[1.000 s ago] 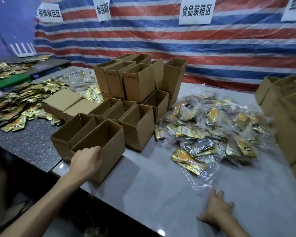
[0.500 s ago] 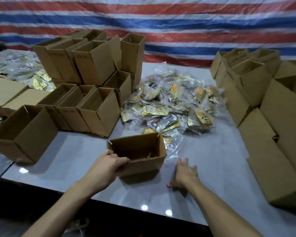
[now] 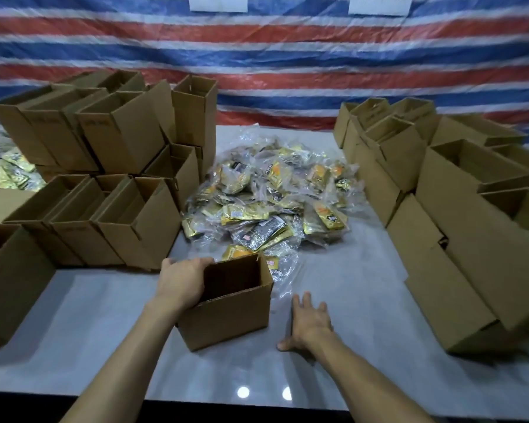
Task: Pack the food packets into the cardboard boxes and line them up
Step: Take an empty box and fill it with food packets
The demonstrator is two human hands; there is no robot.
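An open empty cardboard box (image 3: 229, 312) stands upright on the grey table (image 3: 364, 355) just in front of me. My left hand (image 3: 182, 280) grips its left wall at the rim. To the right of the box, my right hand (image 3: 310, 323) lies flat on the table with fingers spread and holds nothing. Behind the box sits a heap of yellow and black food packets (image 3: 272, 199) in clear plastic, the nearest packets touching the box's far side.
Stacks of open empty boxes (image 3: 110, 184) fill the left side. More boxes (image 3: 458, 227) stand in rows along the right. Another pile of packets (image 3: 9, 172) lies at the far left. A striped tarpaulin (image 3: 287, 65) hangs behind. The table's near edge runs below my forearms.
My left hand took one box from the left stack and brought it to the middle in front of the packets. My right hand stayed flat on the table beside it.
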